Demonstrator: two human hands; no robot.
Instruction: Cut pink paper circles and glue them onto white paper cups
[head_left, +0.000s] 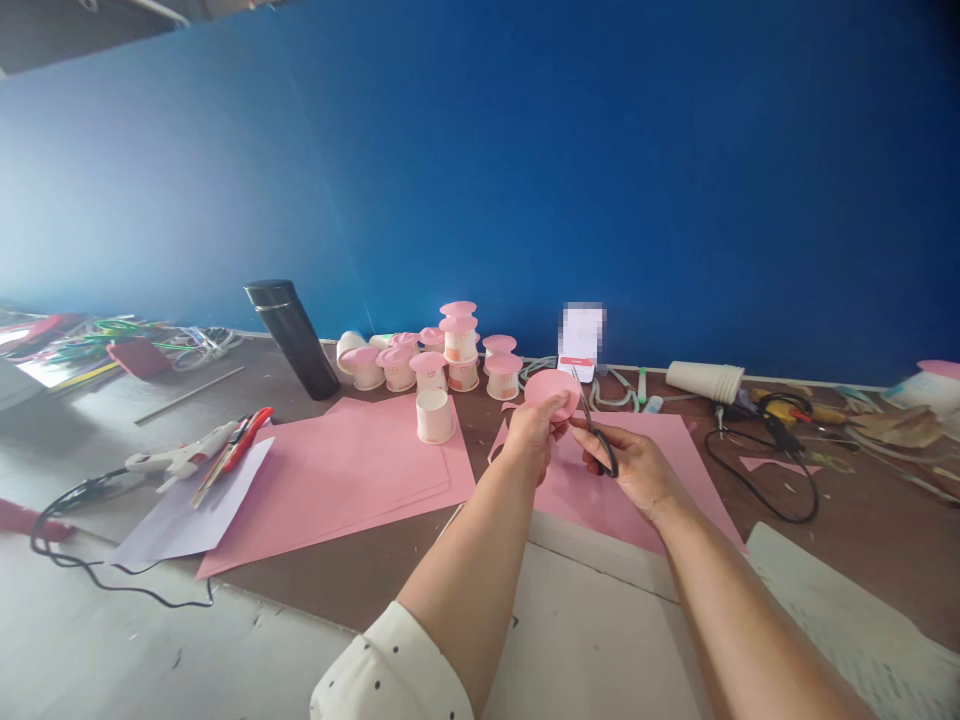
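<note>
In my left hand [538, 432] is a round pink paper disc [546, 392], its thumb pressed on the face. My right hand [622, 460] is closed around the handles of black scissors [602, 444], whose blades reach up to the disc's right edge. Below both hands lies a large pink sheet [660, 450]. A bare white paper cup [435, 416] stands upside down on the pink sheets [337, 480] to the left. Behind it, several upturned cups [430, 372] carry pink discs on top, some stacked.
A black flask [292, 340] stands at the back left. A glue gun [180, 452] and a red utility knife [246, 440] lie on white paper [210, 515]. Nested paper cups [705, 381] lie sideways at right, near a black cable [795, 515]. A blue wall [525, 170] bounds the table.
</note>
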